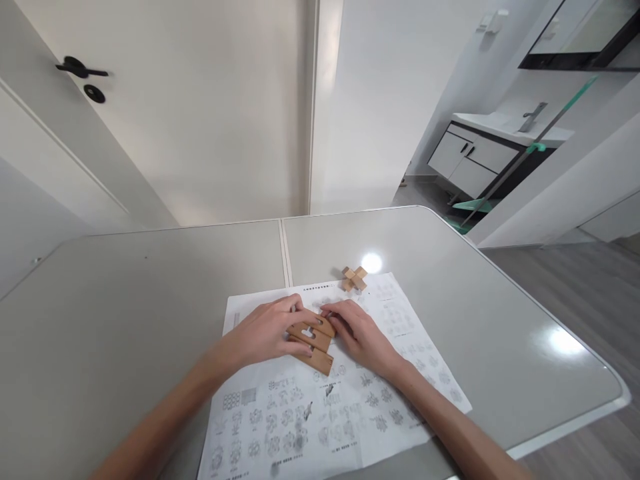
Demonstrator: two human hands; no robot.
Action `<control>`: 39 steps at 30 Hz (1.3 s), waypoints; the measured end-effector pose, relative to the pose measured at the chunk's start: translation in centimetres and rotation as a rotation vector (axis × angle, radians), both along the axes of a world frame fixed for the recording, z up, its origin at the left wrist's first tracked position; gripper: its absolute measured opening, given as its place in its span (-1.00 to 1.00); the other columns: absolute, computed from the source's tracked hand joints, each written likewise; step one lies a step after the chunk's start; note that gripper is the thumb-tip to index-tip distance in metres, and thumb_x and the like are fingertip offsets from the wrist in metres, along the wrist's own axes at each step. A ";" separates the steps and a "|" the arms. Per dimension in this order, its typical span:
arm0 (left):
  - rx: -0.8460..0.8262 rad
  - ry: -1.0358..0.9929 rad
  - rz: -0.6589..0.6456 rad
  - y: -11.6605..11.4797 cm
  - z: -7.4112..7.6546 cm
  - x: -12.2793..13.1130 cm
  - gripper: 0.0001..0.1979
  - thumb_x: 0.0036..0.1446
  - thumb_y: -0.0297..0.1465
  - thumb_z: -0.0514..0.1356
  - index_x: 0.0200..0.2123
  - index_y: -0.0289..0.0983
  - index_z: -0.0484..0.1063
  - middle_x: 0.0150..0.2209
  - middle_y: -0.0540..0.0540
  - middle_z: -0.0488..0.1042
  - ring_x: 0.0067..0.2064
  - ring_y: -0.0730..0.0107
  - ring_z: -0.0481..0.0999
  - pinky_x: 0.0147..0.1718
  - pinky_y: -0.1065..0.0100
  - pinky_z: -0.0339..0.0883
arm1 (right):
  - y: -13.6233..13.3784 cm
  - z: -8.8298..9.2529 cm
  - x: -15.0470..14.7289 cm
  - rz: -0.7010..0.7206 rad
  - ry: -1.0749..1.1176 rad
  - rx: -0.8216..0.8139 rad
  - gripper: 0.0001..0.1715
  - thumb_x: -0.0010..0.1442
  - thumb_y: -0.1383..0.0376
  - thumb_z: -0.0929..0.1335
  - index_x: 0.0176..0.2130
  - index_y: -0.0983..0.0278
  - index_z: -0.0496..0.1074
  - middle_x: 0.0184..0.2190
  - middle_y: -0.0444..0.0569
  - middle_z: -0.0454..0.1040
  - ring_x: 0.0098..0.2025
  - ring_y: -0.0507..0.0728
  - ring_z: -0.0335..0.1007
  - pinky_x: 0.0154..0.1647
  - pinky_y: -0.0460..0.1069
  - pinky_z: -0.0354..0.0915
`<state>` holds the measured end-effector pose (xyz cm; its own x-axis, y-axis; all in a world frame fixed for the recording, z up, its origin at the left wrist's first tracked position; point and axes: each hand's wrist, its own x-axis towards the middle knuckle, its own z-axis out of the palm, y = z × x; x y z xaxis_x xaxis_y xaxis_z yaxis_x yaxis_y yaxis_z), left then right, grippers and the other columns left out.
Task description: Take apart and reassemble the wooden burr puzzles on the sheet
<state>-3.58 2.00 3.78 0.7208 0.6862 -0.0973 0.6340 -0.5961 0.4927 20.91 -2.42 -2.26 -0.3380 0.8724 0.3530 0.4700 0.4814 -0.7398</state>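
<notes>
Fingers of my left hand and right hand closed on stacked light-brown notched wooden bars at frame centre, atop a printed white diagram sheet. It seemed a fitting step; next called for level, steady pressure.

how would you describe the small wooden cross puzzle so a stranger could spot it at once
Start at the grey table and find the printed sheet lying on it. At the sheet's far edge, beside a bright glare spot, sits the small wooden cross puzzle. Unlike the flat notched bars under the left hand and right hand, it is assembled into a knot and untouched.
</notes>
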 end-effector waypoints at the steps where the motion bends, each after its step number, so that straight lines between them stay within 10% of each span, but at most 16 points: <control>1: -0.006 0.003 0.000 -0.1 0.1 0.1 -0.60 0.17 -0.19 0.35 0.10 0.03 0.54 -0.13 0.02 0.44 -0.24 0.33 0.48 -0.32 0.37 0.23 | 0.0 0.0 0.0 0.004 0.003 -0.008 -0.65 0.49 0.39 0.20 0.14 0.12 0.39 -0.05 0.01 0.58 -0.01 0.20 0.47 0.02 0.17 0.45; 22: -0.040 0.608 0.509 2.3 3.2 -4.4 -0.65 0.07 -0.03 0.21 -0.35 -0.20 0.35 -0.26 -0.17 0.58 -0.29 0.06 0.56 -0.41 0.25 0.15 | -0.3 -0.3 0.0 -0.154 0.105 -0.146 -0.73 0.46 0.26 0.24 0.11 0.16 0.37 -0.07 0.06 0.58 -0.10 0.21 0.52 -0.10 0.12 0.46; 31: 0.018 0.460 0.469 -0.3 5.2 -1.7 -0.70 0.27 -0.11 0.08 -0.27 -0.21 0.44 -0.25 -0.15 0.59 -0.31 0.10 0.57 -0.40 0.27 0.19 | -0.3 0.0 -0.1 -0.155 0.074 -0.145 -0.75 0.46 0.27 0.24 0.05 0.18 0.41 -0.10 0.07 0.60 -0.14 0.20 0.53 -0.24 0.07 0.42; 39: 0.176 0.210 0.158 -3.4 0.9 2.5 -0.79 0.39 -0.29 0.08 -0.15 -0.23 0.47 -0.42 -0.08 0.56 -0.47 0.20 0.52 -0.45 0.28 0.16 | -0.2 -0.1 -0.1 -0.150 0.068 -0.106 -0.77 0.47 0.28 0.23 0.02 0.17 0.42 -0.13 0.07 0.60 -0.12 0.24 0.55 -0.19 0.11 0.47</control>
<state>-1.12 -1.37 4.64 0.5809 0.8076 -0.1021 0.8024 -0.5469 0.2390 20.79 -2.62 -2.32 -0.1797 0.9447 0.2743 0.4777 0.3275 -0.8152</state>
